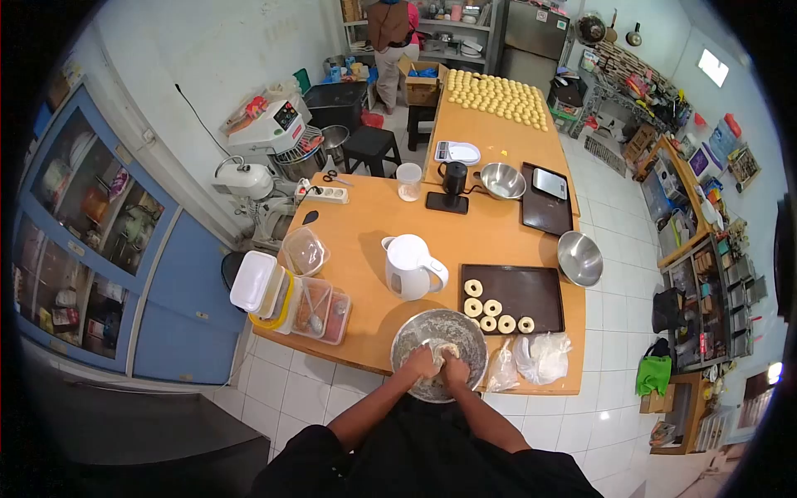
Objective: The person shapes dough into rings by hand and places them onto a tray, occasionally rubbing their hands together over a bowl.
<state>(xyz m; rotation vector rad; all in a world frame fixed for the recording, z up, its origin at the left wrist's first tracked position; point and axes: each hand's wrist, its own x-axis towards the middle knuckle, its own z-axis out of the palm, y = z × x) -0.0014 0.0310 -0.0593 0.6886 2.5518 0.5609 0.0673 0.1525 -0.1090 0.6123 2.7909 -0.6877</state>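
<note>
A pale mass of dough (449, 349) is held low in a large mixing bowl (481, 334), which is set at the near edge of the bench (357, 228). The dough is touched by both hands: the left hand (421, 362) is pressed in from the left side and the right hand (454, 373) from the right, close beside each other. The fingers are partly hidden in the dough and the bowl, so how far either hand is closed cannot be told. The inner wall of the bowl is coated with whitish residue.

Just beyond the bowl, a white kettle (407, 270) is stood upright, its handle turned to the right. To the right, a dark tray (535, 290) is laid flat, with six dough rings (492, 308) grouped toward its left and near edges. Plastic bags (544, 358) are bunched in front of the tray, and a steel bowl (580, 259) is placed beside its far right corner. To the left, a spoon (315, 321) is rested in an open container (334, 319). Farther off, many small dough balls (498, 98) are spread in rows, and a person (392, 37) is seen near the shelves (465, 26).
</note>
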